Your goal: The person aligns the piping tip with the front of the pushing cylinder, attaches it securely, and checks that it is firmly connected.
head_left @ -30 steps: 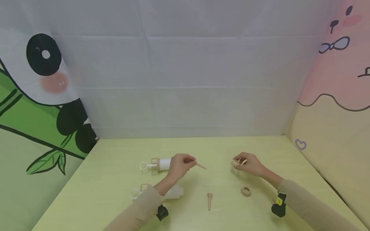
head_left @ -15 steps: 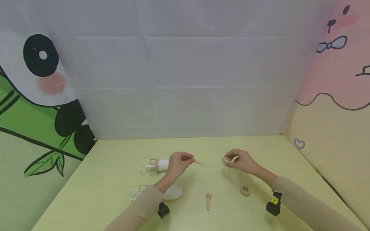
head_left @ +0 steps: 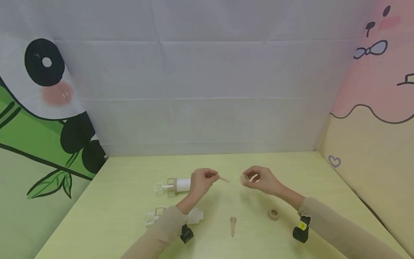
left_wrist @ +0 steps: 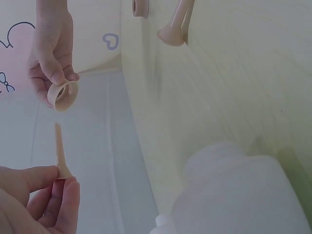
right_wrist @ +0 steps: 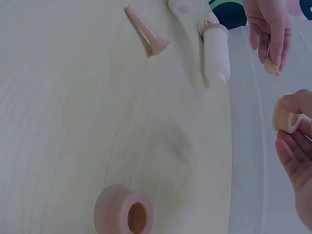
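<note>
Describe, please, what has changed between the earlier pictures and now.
The right hand moved left, bringing its beige, round, plastic-looking ring closer to the beige, slender, tapered nozzle in the left hand. Neither hand let go. The loose beige ring, flared beige nozzle and both white cylindrical tubes stayed put.

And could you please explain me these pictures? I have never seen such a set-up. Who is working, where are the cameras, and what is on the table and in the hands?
There is no machine, only a person's two bare hands. The wide picture comes from a head camera, looking forward and down. The closer two come from a small black camera on each wrist. The left hand pinches a thin beige piece; the right hand holds a beige ring. These parts do not touch each other. On the pale yellow table lie a second thin piece, a second ring and two white tubes with plungers, both partly hidden in the wide picture.
</note>
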The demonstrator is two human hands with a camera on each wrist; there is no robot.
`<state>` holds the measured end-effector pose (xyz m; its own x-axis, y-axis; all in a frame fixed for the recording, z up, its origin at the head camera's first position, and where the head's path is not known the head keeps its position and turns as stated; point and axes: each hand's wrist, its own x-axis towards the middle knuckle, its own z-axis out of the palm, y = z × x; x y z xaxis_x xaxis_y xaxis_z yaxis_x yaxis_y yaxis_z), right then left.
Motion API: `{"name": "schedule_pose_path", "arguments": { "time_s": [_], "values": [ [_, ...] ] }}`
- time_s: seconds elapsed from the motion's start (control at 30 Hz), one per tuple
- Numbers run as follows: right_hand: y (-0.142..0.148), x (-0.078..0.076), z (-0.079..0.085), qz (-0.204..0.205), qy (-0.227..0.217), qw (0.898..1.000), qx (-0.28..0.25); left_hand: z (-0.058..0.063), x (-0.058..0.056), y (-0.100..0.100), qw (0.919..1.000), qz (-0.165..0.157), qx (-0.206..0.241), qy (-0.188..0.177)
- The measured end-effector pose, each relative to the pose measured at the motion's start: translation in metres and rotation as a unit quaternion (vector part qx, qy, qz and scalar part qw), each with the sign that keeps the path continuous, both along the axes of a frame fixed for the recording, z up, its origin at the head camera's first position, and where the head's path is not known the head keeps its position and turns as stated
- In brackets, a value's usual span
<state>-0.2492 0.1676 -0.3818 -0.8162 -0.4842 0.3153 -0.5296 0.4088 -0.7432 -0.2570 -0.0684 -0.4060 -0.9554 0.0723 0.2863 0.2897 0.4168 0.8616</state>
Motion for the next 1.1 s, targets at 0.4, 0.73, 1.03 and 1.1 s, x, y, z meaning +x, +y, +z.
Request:
{"name": "schedule_pose_path", "arguments": {
  "time_s": [0.4, 0.73, 1.03, 1.1],
  "values": [
    [-0.019, 0.007, 0.004, 0.004, -0.001, 1.000, -0.029, 0.004, 0.001, 0.009, 0.9999, 0.012, 0.011, 0.006],
    [-0.030, 0.006, 0.000, 0.002, 0.015, 0.998, -0.054, 0.003, 0.001, 0.012, 0.9995, 0.009, 0.030, 0.003],
    [-0.035, 0.008, -0.002, -0.002, 0.025, 0.998, -0.063, 0.000, 0.003, 0.017, 0.9991, 0.008, 0.042, -0.010],
    [-0.036, 0.007, -0.003, -0.004, 0.025, 0.997, -0.067, 0.002, 0.005, 0.018, 0.9991, 0.005, 0.041, -0.005]
  ]
}}
